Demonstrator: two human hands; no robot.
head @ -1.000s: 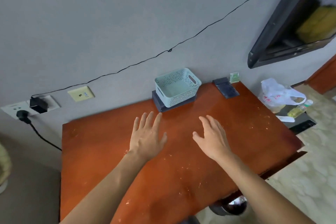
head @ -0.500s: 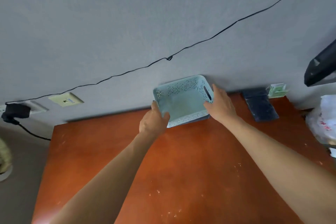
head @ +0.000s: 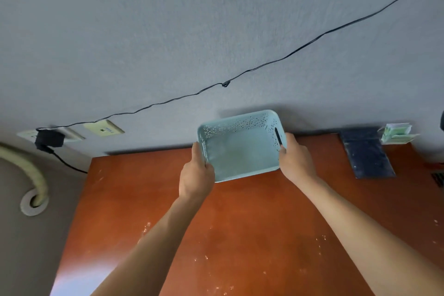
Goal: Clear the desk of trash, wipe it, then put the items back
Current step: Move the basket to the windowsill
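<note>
Your left hand (head: 197,176) grips the left short side of the pale blue basket (head: 241,149), its fingers wrapped over the rim near the front corner, and your right hand (head: 296,161) grips the opposite short side, the thumb lying beside the dark handle slot. The basket sits between your two hands at the far edge of the red-brown desk (head: 240,235), close to the grey wall (head: 216,19); its open top is tilted toward you, so you look straight down at its bare floor, and you cannot tell whether its base touches the desk. White specks and crumbs (head: 206,258) are scattered over the near part of the desktop. To the right of the basket, well apart from it, a dark flat pad (head: 366,154) lies against the wall, and just beside its far right corner stands a small clear holder with green cards (head: 396,133). A thin black cable (head: 264,65) runs slanting across the wall down to a black adapter (head: 49,139) plugged into a socket at the left, next to a cream wall plate (head: 104,128). Lower left, a pale hose (head: 31,173) curves into a round wall fitting.
</note>
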